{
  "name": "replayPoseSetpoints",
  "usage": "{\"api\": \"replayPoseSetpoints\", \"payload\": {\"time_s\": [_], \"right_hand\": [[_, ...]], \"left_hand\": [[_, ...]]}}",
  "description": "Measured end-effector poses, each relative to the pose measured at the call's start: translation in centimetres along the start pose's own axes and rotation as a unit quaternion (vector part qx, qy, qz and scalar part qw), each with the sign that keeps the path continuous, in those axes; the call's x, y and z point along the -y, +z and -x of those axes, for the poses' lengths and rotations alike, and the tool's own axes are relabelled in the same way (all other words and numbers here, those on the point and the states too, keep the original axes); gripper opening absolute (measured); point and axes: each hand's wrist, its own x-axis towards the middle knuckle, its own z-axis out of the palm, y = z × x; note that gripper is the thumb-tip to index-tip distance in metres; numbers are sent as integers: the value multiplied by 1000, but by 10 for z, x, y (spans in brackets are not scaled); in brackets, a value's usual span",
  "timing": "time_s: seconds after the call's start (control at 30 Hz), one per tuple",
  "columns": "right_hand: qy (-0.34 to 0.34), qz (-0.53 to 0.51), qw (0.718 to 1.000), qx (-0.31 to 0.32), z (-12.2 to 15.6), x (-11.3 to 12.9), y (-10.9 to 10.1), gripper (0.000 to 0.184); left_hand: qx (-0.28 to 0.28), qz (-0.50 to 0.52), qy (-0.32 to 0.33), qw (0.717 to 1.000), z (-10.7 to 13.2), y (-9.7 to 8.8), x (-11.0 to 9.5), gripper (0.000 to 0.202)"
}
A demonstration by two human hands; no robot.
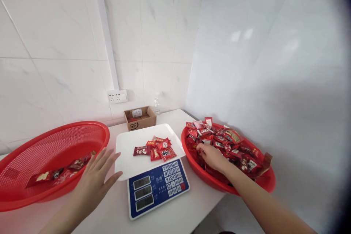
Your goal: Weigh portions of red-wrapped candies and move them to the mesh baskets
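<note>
We find the left hand (93, 179) open with its fingers spread, holding nothing, just beside the lower left edge of a white tray (128, 153); we cannot confirm contact. The right hand (211, 157) reaches into a round red basin (219, 186) at the right of the surface (175, 117), its fingers (201, 148) among a heaped pile of red-wrapped sweet packets (230, 142). We cannot tell whether it is grasping a packet, since the packets crowd around the fingertips.

The tray sits on a digital scale (157, 190) with a blue keypad panel and three display windows, and carries a small cluster of red packets (155, 150), some overlapping. The tray and scale stand between the two basins. To the left lies a red mesh basket (93, 128) holding a few scattered packets (61, 172), and the left hand and wrist cover part of its rim. The right forearm crosses the near rim of the red basin.

Behind the tray stand an open cardboard box (139, 118) and a clear plastic bottle (156, 106). A wall socket (117, 96) is mounted on the white tiled wall (153, 36) above them.
</note>
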Motion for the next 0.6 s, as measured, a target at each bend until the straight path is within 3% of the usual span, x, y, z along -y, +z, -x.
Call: {"api": "replayPoseSetpoints", "payload": {"time_s": [0.13, 0.3, 0.6], "right_hand": [[16, -17, 998, -57, -6, -10, -1, 32], [21, -26, 997, -65, -8, -14, 6, 39], [20, -20, 999, -46, -9, -17, 12, 40]], "left_hand": [[4, -101, -64, 993, 6, -2, 17, 61], [61, -118, -133, 982, 6, 0, 24, 61], [46, -69, -106, 991, -7, 6, 26, 45]]}}
